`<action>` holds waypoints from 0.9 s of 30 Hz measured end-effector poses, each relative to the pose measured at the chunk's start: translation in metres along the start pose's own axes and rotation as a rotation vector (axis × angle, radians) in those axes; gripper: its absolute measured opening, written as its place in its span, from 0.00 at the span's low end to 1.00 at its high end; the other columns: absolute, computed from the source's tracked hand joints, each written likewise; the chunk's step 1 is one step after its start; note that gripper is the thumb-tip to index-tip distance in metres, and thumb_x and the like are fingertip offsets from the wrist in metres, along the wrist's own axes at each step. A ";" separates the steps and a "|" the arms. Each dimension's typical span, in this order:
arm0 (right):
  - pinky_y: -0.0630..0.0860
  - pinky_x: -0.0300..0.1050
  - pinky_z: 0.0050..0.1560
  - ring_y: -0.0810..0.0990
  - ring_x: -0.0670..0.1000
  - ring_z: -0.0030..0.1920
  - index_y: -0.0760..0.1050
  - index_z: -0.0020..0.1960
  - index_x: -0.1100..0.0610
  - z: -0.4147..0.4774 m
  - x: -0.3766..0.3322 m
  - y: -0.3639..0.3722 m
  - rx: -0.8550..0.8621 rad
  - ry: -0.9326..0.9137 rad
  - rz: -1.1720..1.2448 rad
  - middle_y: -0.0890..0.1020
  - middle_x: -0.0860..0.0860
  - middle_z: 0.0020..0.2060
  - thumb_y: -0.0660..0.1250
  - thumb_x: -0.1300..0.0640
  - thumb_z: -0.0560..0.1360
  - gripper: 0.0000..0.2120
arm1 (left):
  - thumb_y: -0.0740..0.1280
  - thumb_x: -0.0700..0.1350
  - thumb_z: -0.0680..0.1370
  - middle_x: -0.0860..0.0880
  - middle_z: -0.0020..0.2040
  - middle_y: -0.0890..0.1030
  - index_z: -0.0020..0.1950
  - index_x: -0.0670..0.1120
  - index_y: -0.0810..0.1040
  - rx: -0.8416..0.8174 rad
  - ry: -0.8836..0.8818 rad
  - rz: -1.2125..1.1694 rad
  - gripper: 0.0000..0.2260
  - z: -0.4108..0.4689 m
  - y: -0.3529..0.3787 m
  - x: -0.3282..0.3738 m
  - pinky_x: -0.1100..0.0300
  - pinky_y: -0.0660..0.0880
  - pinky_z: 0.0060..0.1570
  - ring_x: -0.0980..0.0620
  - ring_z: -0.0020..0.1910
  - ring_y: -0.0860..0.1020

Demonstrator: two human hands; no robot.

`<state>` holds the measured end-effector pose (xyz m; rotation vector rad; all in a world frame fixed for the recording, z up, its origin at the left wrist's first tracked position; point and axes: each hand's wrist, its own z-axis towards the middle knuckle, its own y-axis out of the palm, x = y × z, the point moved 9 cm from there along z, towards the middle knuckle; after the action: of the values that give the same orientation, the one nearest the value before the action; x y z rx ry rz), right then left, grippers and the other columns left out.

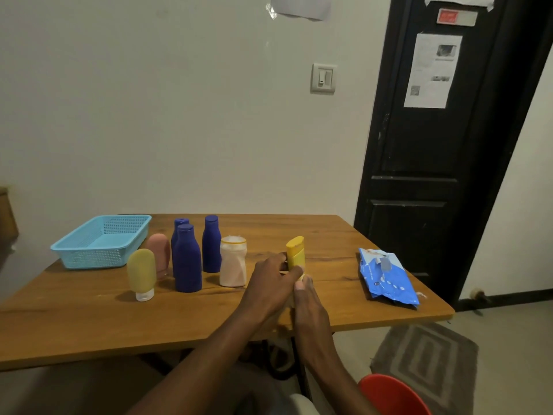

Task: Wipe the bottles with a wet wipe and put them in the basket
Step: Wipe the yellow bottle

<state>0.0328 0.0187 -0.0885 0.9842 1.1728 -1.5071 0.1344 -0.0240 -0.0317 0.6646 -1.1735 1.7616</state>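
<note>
My left hand [269, 284] grips a yellow bottle [295, 253] upright above the table's front middle. My right hand [309, 302] is closed around the bottle's lower part, and a pale sliver of wet wipe [301, 277] shows at its fingertips. The light blue basket [101, 241] stands at the far left with nothing in it. Between basket and hands stand a tan tube [141, 274], a pink tube [158, 254], three dark blue bottles [187, 259] and a whitish bottle [233, 262].
A blue pack of wipes [387, 277] lies on the wooden table [89, 324] near its right edge. A red chair [389, 396] and a grey rug [425, 360] are on the floor at the lower right. A black door [419, 175] stands behind.
</note>
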 end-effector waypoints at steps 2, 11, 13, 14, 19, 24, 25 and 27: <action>0.51 0.45 0.80 0.53 0.44 0.80 0.52 0.82 0.52 -0.001 0.000 -0.001 0.004 -0.002 -0.011 0.55 0.48 0.81 0.47 0.31 0.79 0.38 | 0.66 0.58 0.80 0.52 0.51 0.85 0.54 0.49 0.83 -0.012 -0.019 -0.054 0.14 0.000 -0.001 0.001 0.51 0.82 0.52 0.56 0.51 0.82; 0.54 0.37 0.74 0.54 0.38 0.76 0.51 0.82 0.49 -0.005 -0.012 0.000 0.022 -0.036 0.122 0.55 0.44 0.81 0.49 0.32 0.75 0.40 | 0.61 0.65 0.81 0.50 0.57 0.84 0.75 0.61 0.71 -0.077 0.028 -0.001 0.23 0.010 -0.006 0.020 0.50 0.83 0.54 0.55 0.53 0.83; 0.53 0.29 0.70 0.52 0.35 0.77 0.48 0.82 0.47 -0.006 -0.025 0.001 0.027 -0.116 0.108 0.52 0.42 0.81 0.49 0.32 0.76 0.39 | 0.61 0.61 0.83 0.52 0.57 0.85 0.76 0.58 0.72 -0.073 0.069 0.043 0.22 0.007 -0.005 0.026 0.62 0.79 0.53 0.60 0.52 0.82; 0.53 0.26 0.69 0.51 0.34 0.78 0.47 0.82 0.46 -0.006 -0.030 0.001 0.031 -0.154 0.091 0.51 0.41 0.81 0.49 0.32 0.77 0.38 | 0.61 0.60 0.83 0.53 0.58 0.85 0.76 0.57 0.72 -0.078 0.081 0.049 0.21 0.006 -0.004 0.029 0.68 0.77 0.51 0.62 0.51 0.81; 0.53 0.29 0.71 0.47 0.36 0.79 0.40 0.82 0.43 -0.014 -0.028 0.012 -0.008 -0.195 -0.013 0.44 0.38 0.81 0.47 0.30 0.77 0.38 | 0.63 0.57 0.83 0.52 0.63 0.83 0.76 0.54 0.72 -0.075 0.064 0.011 0.21 0.007 -0.008 0.029 0.67 0.76 0.53 0.62 0.53 0.81; 0.49 0.37 0.74 0.44 0.38 0.78 0.42 0.82 0.46 -0.019 0.000 0.022 -0.058 -0.062 -0.086 0.43 0.40 0.80 0.46 0.29 0.79 0.38 | 0.64 0.57 0.83 0.50 0.62 0.83 0.75 0.54 0.73 -0.040 0.022 0.008 0.21 0.006 -0.015 0.022 0.52 0.82 0.57 0.57 0.54 0.82; 0.51 0.42 0.77 0.46 0.41 0.79 0.45 0.83 0.49 -0.018 0.000 0.020 -0.043 -0.045 -0.065 0.47 0.42 0.81 0.46 0.29 0.79 0.39 | 0.64 0.57 0.83 0.50 0.62 0.83 0.75 0.54 0.73 -0.042 0.024 0.008 0.21 0.006 -0.015 0.024 0.52 0.81 0.57 0.57 0.54 0.81; 0.57 0.53 0.79 0.54 0.52 0.81 0.55 0.82 0.54 -0.011 -0.001 0.015 -0.007 -0.025 -0.031 0.57 0.51 0.81 0.46 0.30 0.80 0.39 | 0.64 0.56 0.83 0.51 0.60 0.83 0.74 0.54 0.74 -0.054 0.023 0.002 0.20 0.004 -0.015 0.025 0.52 0.82 0.56 0.59 0.52 0.81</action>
<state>0.0479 0.0283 -0.0935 0.9436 1.1799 -1.5344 0.1356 -0.0156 -0.0034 0.6097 -1.2017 1.7285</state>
